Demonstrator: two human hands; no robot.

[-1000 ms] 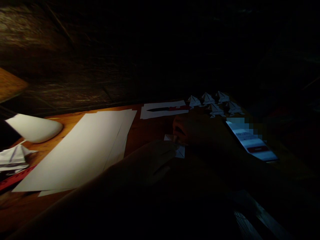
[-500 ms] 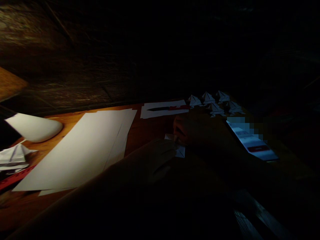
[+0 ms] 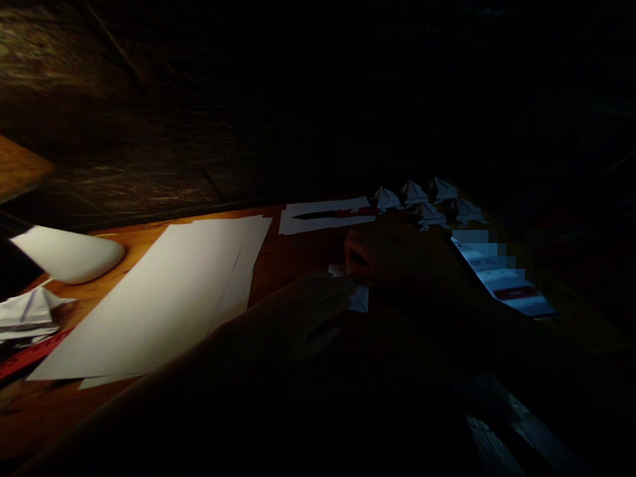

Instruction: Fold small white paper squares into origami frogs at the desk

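Note:
A small piece of folded white paper [image 3: 360, 300] lies on the dark wooden tabletop, largely covered by my hands. Flat across it from the left rests my left hand [image 3: 318, 311], its fingers stretched out and pressing on the paper. My right hand [image 3: 370, 255] is closed, with curled fingers and thumb at the paper's far right edge; dim light hides the exact contact. Beyond my right hand, a knife [image 3: 332, 214] with a dark blade and red handle lies on a stack of white paper pieces [image 3: 293, 225].
Large white sheets [image 3: 163, 291] lie to the left, near a white lamp-like object [image 3: 69, 255], a folded paper figure [image 3: 32, 311] and a red strip [image 3: 34, 354]. Several folded paper figures [image 3: 430, 215] stand at the back right. A lit phone [image 3: 501, 278] lies at right.
My left fingers have shifted slightly over the folded paper. My right hand stays at its edge, with almost no movement. The other things lie as before.

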